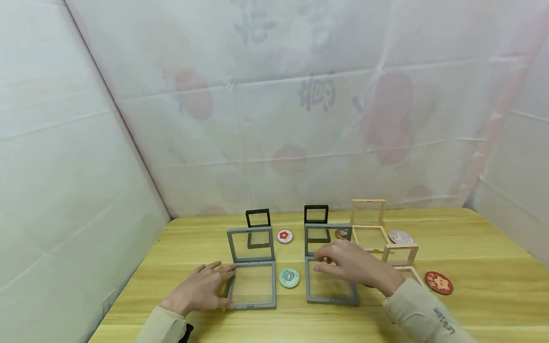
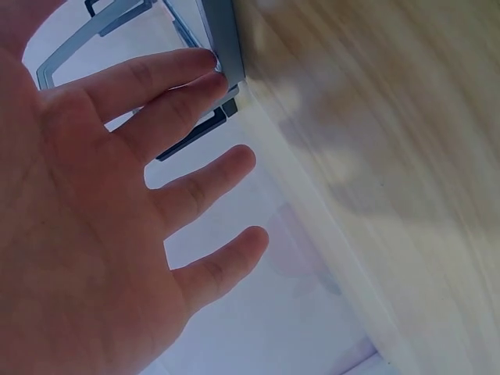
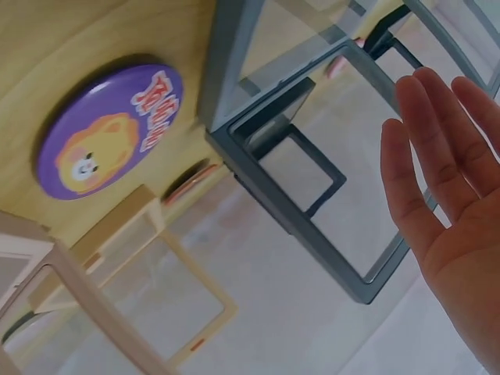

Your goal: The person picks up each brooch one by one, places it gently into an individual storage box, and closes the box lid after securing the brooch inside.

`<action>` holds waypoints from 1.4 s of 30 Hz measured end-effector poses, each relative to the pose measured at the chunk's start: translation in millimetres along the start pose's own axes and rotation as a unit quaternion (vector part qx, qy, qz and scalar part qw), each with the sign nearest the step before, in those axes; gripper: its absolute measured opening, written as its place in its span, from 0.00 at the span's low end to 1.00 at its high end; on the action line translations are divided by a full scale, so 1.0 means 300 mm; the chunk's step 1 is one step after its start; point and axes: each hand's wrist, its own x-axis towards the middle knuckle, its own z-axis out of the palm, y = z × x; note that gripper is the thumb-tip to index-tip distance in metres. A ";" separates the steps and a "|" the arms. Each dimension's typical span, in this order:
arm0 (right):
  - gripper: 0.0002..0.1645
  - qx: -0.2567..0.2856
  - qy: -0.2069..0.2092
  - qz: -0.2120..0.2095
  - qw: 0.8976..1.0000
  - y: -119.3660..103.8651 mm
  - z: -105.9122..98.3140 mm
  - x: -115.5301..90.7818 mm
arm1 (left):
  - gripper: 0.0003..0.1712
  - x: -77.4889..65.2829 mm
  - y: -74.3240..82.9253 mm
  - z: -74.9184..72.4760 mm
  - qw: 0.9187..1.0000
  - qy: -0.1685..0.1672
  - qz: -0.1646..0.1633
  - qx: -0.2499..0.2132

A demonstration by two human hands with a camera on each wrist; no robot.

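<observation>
Two hinged grey display frames with clear film stand opened up on the table, their lids raised. My left hand (image 1: 201, 288) lies at the left edge of the left grey frame (image 1: 274, 286), thumb and forefinger touching its side with the fingers spread. Above the right grey frame (image 1: 332, 301) hovers my right hand (image 1: 349, 262), its fingers loosely bent in the head view and holding nothing. Between these frames lies a round mint-green badge (image 1: 289, 277). A purple badge with a lion face (image 3: 109, 133) lies beside the right grey frame; my right arm mostly hides it in the head view.
Two small black frames (image 1: 258, 210) (image 1: 316, 206) stand behind, with a red-flower badge (image 1: 285, 236) between them. To the right are a large beige frame (image 1: 368, 201), a smaller beige frame (image 1: 401, 246), a pinkish badge (image 1: 401, 237) and a red badge (image 1: 439, 283). White cloth (image 1: 266, 119) walls the table.
</observation>
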 end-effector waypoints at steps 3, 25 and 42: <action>0.17 -0.004 -0.002 -0.003 1.000 -0.006 0.007 0.014 | 0.44 0.000 -0.001 0.001 1.000 0.003 0.001 -0.001; 0.16 -0.049 -0.022 -0.017 0.998 -0.045 0.051 0.089 | 0.47 -0.003 0.003 -0.004 1.000 -0.006 -0.012 -0.002; 0.14 -0.109 -0.067 -0.018 0.992 -0.077 0.135 0.151 | 0.45 0.025 0.011 -0.017 0.999 -0.032 -0.029 -0.008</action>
